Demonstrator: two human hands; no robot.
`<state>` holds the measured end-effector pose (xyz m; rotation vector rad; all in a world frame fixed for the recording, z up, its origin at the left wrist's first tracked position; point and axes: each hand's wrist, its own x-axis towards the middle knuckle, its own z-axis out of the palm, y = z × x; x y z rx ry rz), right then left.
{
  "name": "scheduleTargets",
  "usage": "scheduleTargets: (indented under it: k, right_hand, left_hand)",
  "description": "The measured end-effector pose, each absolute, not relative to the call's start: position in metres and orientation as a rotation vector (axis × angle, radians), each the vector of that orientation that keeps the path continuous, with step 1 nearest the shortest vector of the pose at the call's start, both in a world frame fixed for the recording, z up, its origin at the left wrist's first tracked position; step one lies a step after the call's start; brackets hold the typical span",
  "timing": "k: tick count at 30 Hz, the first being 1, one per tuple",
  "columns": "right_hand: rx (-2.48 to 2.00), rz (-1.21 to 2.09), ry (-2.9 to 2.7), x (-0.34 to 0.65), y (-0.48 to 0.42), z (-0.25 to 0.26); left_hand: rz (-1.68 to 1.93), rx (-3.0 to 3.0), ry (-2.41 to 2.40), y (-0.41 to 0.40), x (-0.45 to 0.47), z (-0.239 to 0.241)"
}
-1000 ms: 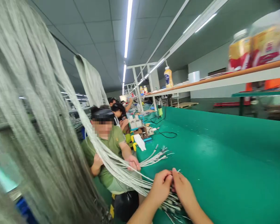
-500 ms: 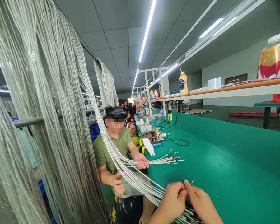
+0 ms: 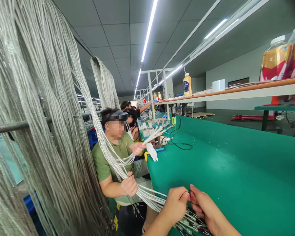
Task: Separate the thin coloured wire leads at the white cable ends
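- While the left hand (image 3: 176, 204) and right hand (image 3: 202, 200) pinch a small dark piece (image 3: 189, 192) above the table (image 3: 231, 170), it could slip if fingertips loosen
- Cables (image 3: 150, 197) crossing the table's edge could jerk, should the co-worker's hand (image 3: 129, 185) pull

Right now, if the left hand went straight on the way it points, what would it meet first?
Most likely the right hand, just beyond the left hand in the picture; whether the two touch is hard to tell.
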<state>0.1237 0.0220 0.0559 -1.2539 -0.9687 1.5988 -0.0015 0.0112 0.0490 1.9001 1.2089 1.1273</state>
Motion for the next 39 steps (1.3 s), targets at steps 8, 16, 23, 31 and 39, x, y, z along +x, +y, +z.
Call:
scheduleTargets:
  k: [8, 16, 23, 31, 39]
  right_hand:
    - [-1.616, 0.356, -1.754, 0.139, 0.011, 0.061]
    - [-1.545, 0.852, -1.374, 0.135, 0.026, 0.067]
    - [-1.365, 1.3, -1.104, 0.137, 0.034, 0.067]
    - [-1.442, 1.193, -1.15, 0.151, 0.033, 0.071]
    - [-1.388, 1.053, -1.061, 0.152, 0.031, 0.067]
  left_hand:
    - [1.071, 1.891, 1.238, 0.013, -0.002, 0.049]
    - [1.029, 1.924, 1.207, 0.022, -0.003, 0.048]
    - [0.966, 1.907, 1.144, 0.031, 0.001, 0.046]
    - [0.923, 1.948, 1.19, 0.03, 0.004, 0.053]
    - [0.907, 1.951, 1.188, 0.03, 0.003, 0.054]
